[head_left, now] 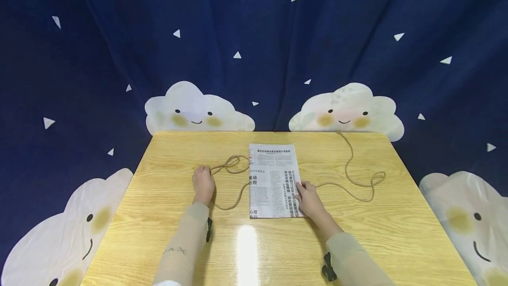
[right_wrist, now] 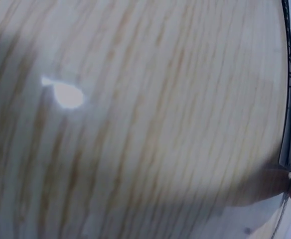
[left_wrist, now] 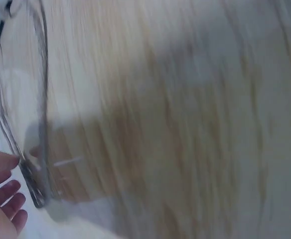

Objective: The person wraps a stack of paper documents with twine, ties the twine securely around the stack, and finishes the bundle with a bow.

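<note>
On the surface (head_left: 282, 250), rope (head_left: 226, 209) extends left and right of the newspaper (head_left: 273, 184). Left of the newspaper, the left hand (head_left: 203, 185) touches rope; only the left wrist view shows its grip loosely bent there, pinching or not I cannot tell. The right hand (head_left: 311, 201) overlaps the newspaper's right edge; the right wrist view adds rope at its cropped grip, closure unclear.

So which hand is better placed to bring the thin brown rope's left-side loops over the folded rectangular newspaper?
Likely the left hand: it is at the rope's left-side loops, while the right hand is across the newspaper, touching its right edge.
</note>
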The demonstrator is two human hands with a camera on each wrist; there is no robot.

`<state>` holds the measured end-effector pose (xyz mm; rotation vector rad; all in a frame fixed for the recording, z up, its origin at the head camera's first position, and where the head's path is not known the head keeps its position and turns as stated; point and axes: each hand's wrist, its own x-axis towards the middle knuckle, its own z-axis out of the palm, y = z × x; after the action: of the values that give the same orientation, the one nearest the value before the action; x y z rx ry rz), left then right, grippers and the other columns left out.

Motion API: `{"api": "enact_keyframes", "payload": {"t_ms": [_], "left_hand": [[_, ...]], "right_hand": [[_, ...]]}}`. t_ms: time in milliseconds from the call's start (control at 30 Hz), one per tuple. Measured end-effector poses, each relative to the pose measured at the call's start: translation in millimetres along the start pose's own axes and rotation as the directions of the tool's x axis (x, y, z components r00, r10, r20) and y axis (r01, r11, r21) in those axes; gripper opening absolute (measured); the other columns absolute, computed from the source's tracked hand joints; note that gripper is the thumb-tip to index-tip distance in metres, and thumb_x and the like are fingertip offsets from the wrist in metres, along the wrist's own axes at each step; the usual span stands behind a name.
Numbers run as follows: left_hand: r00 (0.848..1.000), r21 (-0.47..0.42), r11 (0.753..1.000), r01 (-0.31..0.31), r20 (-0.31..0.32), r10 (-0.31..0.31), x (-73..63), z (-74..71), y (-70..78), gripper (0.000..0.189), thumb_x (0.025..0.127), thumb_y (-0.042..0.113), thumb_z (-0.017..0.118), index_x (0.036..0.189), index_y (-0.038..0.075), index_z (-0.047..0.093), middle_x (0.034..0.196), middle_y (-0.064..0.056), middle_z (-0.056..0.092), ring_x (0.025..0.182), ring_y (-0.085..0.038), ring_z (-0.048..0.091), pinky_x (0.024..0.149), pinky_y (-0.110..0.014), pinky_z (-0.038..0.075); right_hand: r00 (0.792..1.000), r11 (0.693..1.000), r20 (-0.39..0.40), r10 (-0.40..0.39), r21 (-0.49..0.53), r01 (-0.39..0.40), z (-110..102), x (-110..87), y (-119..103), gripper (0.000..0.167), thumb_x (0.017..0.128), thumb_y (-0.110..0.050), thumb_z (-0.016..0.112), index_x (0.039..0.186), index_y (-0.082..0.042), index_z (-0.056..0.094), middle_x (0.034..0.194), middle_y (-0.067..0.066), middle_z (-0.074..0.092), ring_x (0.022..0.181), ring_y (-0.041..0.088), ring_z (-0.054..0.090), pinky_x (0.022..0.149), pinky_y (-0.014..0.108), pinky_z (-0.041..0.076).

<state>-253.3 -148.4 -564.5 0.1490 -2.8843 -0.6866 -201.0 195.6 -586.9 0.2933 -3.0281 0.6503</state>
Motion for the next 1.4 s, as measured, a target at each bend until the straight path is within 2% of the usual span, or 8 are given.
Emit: {"api": "enact_keyframes", "payload": {"t_ms": [400,467,533,633,700,1033,1233,1400], "left_hand": [[0.990,0.008,0.999,0.049,0.135,-0.049,5.8,-7.6,-18.4,0.015,0.088,0.000,0.054,0.093,-0.013,0.057,0.092,-0.025,0.056,0.087,-0.037,0.057,0.072,-0.041,0.053],[0.996,-0.022,0.999,0.036,0.082,-0.034,19.6,17.0,-38.6,0.011,0.085,-0.001,0.053,0.086,-0.011,0.056,0.083,-0.022,0.055,0.077,-0.035,0.057,0.065,-0.038,0.053],[0.990,-0.116,0.989,0.088,0.124,-0.074,26.4,18.9,-38.7,0.011,0.086,-0.002,0.050,0.086,-0.011,0.056,0.083,-0.023,0.056,0.075,-0.034,0.057,0.063,-0.038,0.052],[0.977,-0.291,0.939,0.181,0.165,-0.137,35.2,17.8,-31.2,0.013,0.088,0.000,0.045,0.088,-0.010,0.052,0.084,-0.023,0.055,0.074,-0.032,0.055,0.060,-0.036,0.050],[0.952,-0.398,0.875,0.277,0.239,-0.192,27.0,-10.8,-2.2,0.017,0.094,0.003,0.041,0.097,-0.011,0.050,0.093,-0.024,0.055,0.082,-0.032,0.055,0.065,-0.036,0.050],[0.949,-0.735,0.604,0.307,0.288,-0.131,28.8,-17.8,36.8,0.028,0.093,0.009,0.051,0.112,-0.011,0.053,0.100,-0.026,0.057,0.093,-0.039,0.057,0.073,-0.033,0.054],[0.963,-0.818,0.513,0.262,0.258,-0.081,35.7,-19.2,68.3,0.030,0.089,-0.001,0.054,0.117,-0.013,0.052,0.109,-0.026,0.056,0.101,-0.035,0.057,0.088,-0.040,0.049],[0.989,-0.868,0.477,0.142,0.145,-0.029,42.0,-15.0,106.0,0.026,0.084,-0.006,0.058,0.109,-0.012,0.059,0.105,-0.027,0.060,0.091,-0.029,0.060,0.085,-0.038,0.051]], "right_hand": [[1.000,1.000,-0.013,0.005,0.000,-0.005,-2,-1.5,-2,0.047,0.087,-0.011,0.060,0.129,0.007,0.046,0.126,0.028,0.043,0.116,0.042,0.041,0.100,0.048,0.038],[1.000,1.000,-0.013,0.003,-0.005,-0.003,-2,-1.4,-2,0.048,0.087,-0.011,0.060,0.129,0.007,0.045,0.126,0.029,0.043,0.116,0.043,0.041,0.100,0.048,0.037],[1.000,1.000,-0.015,0.003,0.000,-0.003,-2,-1.3,-2,0.048,0.087,-0.011,0.060,0.129,0.007,0.045,0.126,0.029,0.043,0.116,0.043,0.041,0.100,0.048,0.037],[1.000,1.000,-0.015,0.009,0.015,-0.009,-1,-1.5,-1,0.048,0.087,-0.011,0.060,0.130,0.006,0.045,0.127,0.028,0.043,0.116,0.042,0.041,0.100,0.048,0.037],[1.000,1.000,-0.019,0.010,0.023,-0.009,-1,-1.5,-1,0.048,0.087,-0.011,0.060,0.129,0.006,0.045,0.127,0.028,0.043,0.116,0.042,0.041,0.100,0.048,0.037],[1.000,0.999,-0.020,0.014,0.032,-0.013,0,-2.3,0,0.048,0.087,-0.011,0.059,0.130,0.005,0.045,0.127,0.026,0.043,0.116,0.040,0.041,0.100,0.048,0.037],[1.000,0.999,-0.024,0.013,0.044,-0.012,0,-2.7,0,0.048,0.087,-0.011,0.060,0.129,0.006,0.045,0.127,0.026,0.043,0.116,0.040,0.041,0.100,0.049,0.036],[0.999,0.999,-0.035,0.011,0.046,-0.009,-1,-2.9,0,0.047,0.087,-0.011,0.060,0.129,0.005,0.046,0.127,0.026,0.043,0.116,0.040,0.041,0.100,0.049,0.037]]}}
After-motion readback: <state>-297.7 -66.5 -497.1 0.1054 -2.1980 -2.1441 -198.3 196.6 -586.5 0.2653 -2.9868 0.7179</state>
